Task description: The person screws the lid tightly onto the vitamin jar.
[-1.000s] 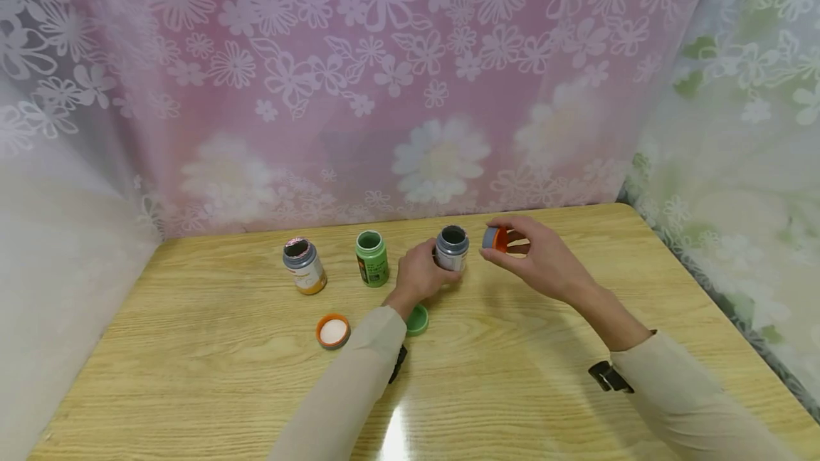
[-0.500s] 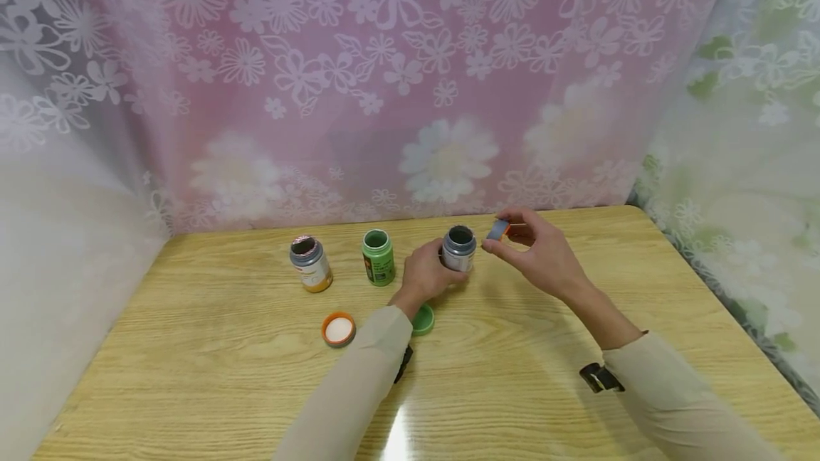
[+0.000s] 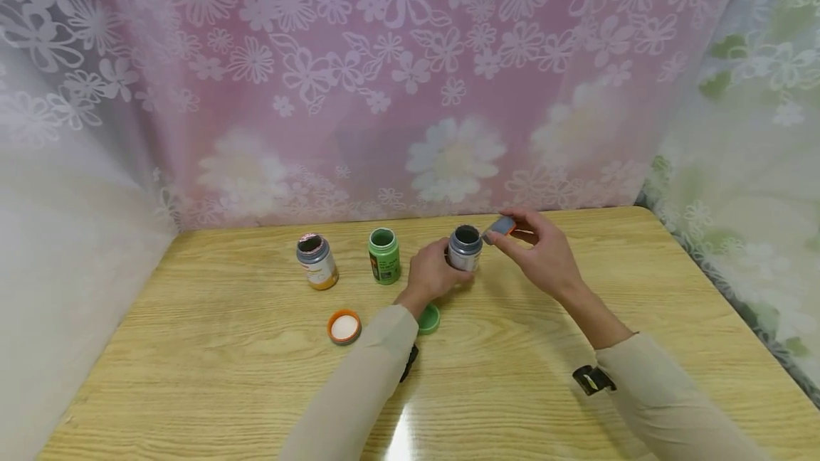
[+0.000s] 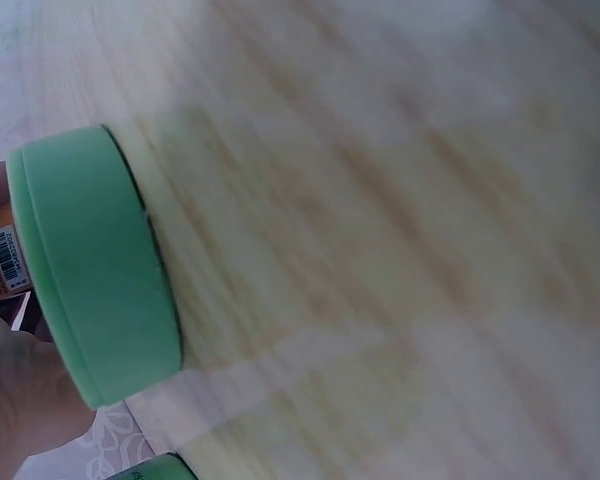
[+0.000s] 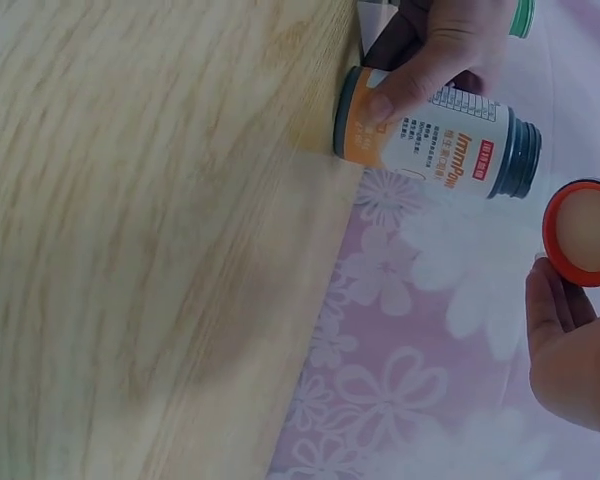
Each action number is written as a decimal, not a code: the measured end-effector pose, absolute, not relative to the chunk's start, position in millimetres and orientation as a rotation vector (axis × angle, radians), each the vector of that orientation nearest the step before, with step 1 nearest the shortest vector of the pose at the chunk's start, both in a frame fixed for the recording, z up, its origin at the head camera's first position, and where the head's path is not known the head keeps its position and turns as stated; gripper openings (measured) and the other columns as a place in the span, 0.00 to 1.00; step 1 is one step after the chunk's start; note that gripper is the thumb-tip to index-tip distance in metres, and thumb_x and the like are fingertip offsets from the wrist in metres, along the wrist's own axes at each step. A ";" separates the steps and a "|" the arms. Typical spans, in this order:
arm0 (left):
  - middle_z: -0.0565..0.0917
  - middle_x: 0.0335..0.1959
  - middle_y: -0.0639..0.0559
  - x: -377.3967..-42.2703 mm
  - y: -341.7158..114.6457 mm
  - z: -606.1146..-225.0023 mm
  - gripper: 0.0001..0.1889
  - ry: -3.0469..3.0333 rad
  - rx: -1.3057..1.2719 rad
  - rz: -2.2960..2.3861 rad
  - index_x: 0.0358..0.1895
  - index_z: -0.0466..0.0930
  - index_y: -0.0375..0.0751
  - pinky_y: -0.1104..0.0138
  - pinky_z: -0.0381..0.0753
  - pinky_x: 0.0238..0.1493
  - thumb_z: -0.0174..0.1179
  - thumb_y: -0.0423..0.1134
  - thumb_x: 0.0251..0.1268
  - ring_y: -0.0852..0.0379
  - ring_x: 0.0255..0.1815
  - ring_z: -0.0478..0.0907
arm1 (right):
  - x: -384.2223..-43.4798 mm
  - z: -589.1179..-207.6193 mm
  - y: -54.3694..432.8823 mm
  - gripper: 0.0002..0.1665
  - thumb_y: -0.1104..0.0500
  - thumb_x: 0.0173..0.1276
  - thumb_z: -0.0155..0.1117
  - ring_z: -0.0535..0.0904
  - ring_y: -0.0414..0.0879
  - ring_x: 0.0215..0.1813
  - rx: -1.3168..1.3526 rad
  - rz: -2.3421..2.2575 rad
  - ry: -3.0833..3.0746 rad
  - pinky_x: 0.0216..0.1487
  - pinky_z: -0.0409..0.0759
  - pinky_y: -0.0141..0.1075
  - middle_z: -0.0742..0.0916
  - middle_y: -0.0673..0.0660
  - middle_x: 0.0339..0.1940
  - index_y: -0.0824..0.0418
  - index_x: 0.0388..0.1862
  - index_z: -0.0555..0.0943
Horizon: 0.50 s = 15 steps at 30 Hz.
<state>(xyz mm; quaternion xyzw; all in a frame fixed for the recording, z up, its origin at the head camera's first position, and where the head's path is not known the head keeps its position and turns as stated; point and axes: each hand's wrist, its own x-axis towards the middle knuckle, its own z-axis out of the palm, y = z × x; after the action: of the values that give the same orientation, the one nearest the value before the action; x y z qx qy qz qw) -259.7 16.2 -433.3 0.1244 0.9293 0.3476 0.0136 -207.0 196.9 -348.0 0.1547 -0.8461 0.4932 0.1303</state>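
My left hand grips an uncapped bottle that stands upright on the table; the right wrist view shows its white and orange label. Fingers and thumb of my right hand pinch a grey bottle cap with an orange inside, tilted, just right of the bottle's mouth. In the right wrist view the cap turns its orange rim and pale liner to the camera. Beneath my left wrist lies a green cap, partly hidden; it looms large in the left wrist view.
Left of my left hand stand an open green bottle and an open grey bottle with an orange base. An orange-rimmed cap lies inside-up before them. Behind the wooden table hangs a pink flowered curtain.
My right hand has brought the cap closer to the bottle's mouth and tipped its orange inside downward. My left hand keeps its grip on the bottle. The whole view has shifted slightly.
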 end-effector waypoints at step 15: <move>0.82 0.46 0.54 -262.2 16.4 -436.3 0.30 2.883 0.370 1.070 0.56 0.76 0.47 0.59 0.75 0.49 0.73 0.51 0.49 0.55 0.45 0.79 | -230.0 -378.6 187.8 0.22 0.59 0.64 0.69 0.78 0.51 0.54 0.372 1.620 -2.317 0.58 0.73 0.40 0.78 0.59 0.51 0.68 0.52 0.75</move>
<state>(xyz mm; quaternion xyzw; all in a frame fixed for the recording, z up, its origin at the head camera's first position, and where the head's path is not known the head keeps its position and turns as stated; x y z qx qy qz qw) -262.2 16.4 -436.3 0.1195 0.9306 0.3454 0.0221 -230.0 187.8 -378.6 0.1290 -0.8041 0.5621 0.1447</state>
